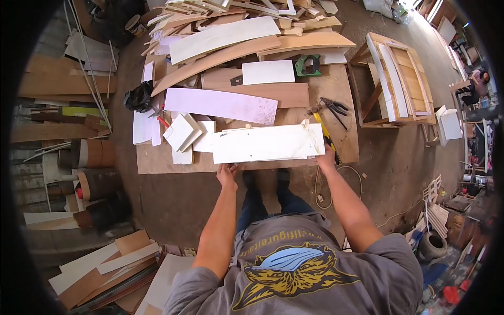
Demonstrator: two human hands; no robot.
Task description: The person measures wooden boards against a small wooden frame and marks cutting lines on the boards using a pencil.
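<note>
A long white board piece (268,144) lies at the front edge of the wooden worktable (157,166). My left hand (227,175) is at its lower left corner, with the fingers partly under the board. At the board's right end my right hand (326,159) grips the edge, its fingertips partly hidden. Just right of the board lie a yellow and black hammer (326,137) and dark pliers (335,107). Small white blocks (182,131) sit to the left, and a pale lilac board (223,105) lies behind.
A green-handled saw (307,65), a black bag (139,96) and a pile of wood strips (231,26) are farther back on the table. A wooden frame (394,79) stands right. A cable (362,184) loops on the floor. A person (475,86) sits far right.
</note>
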